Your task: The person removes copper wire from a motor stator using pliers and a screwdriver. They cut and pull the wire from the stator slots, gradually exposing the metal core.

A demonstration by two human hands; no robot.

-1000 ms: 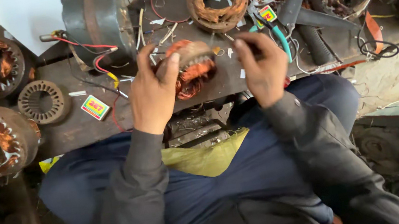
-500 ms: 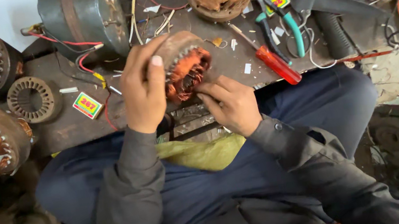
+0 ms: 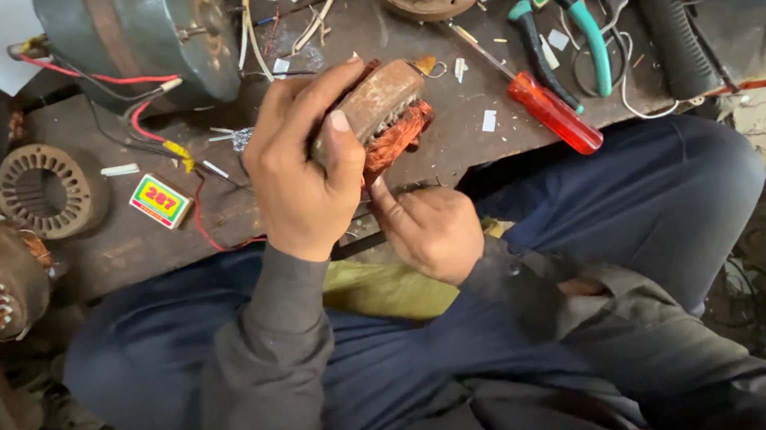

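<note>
The rusty motor stator (image 3: pixel 378 115), tilted above the workbench (image 3: pixel 454 149) edge, sits clamped in the left hand (image 3: pixel 301 172), thumb across its rim, while the right hand (image 3: pixel 431 228) below pinches its copper winding, near a red screwdriver (image 3: pixel 544 110).

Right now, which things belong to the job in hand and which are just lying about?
In hand:
left hand gripping the motor stator
right hand under its copper winding

Lying about:
red screwdriver
green-handled pliers
small yellow box
bare stator ring
</note>
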